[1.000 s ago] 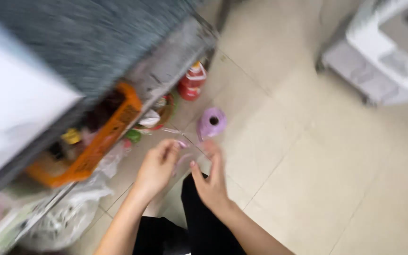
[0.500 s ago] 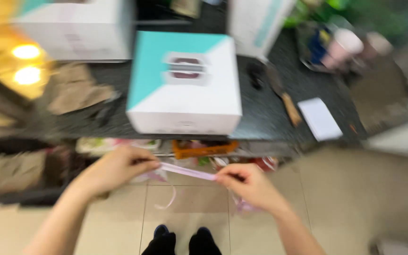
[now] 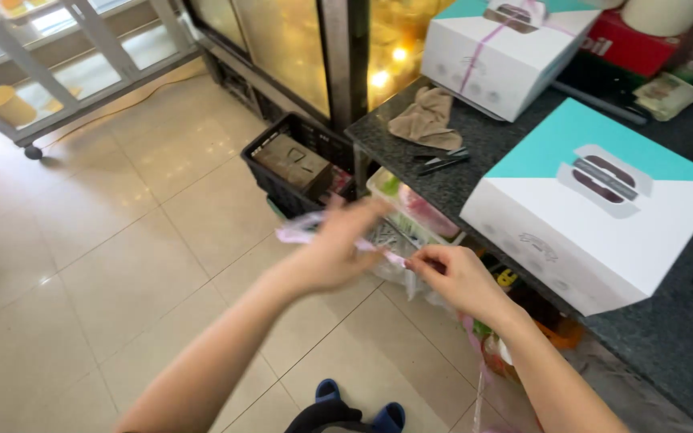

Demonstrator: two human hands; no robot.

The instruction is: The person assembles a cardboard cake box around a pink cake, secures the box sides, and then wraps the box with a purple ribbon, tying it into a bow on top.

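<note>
A dark speckled counter [image 3: 667,337] runs along the right side of the room, above a floor of pale tiles [image 3: 122,265]. On the counter, closest to the person, sits a big white box with a turquoise corner and a small window in its lid [image 3: 595,212]. A second box of the same kind [image 3: 503,52], tied with a thin pink ribbon, stands farther back, near the counter's far end. Between the two lie a crumpled brown cloth [image 3: 425,119] and, just beside it, a pair of dark scissors [image 3: 443,160].

Down on the floor, against the end of the counter, a black plastic crate [image 3: 294,164] holds a brownish carton.

In front of the counter's edge the person holds a length of pale pink ribbon [image 3: 378,250] stretched between both hands. The left hand [image 3: 337,244] is blurred; its fingers are curled around the ribbon's left part, and a loose bit of ribbon sticks out past it. The right hand [image 3: 459,277] pinches the other part between thumb and forefinger, fingers clamped tight on it. More ribbon hangs down below the right wrist. Blue slippers [image 3: 358,409] show at the bottom.
</note>
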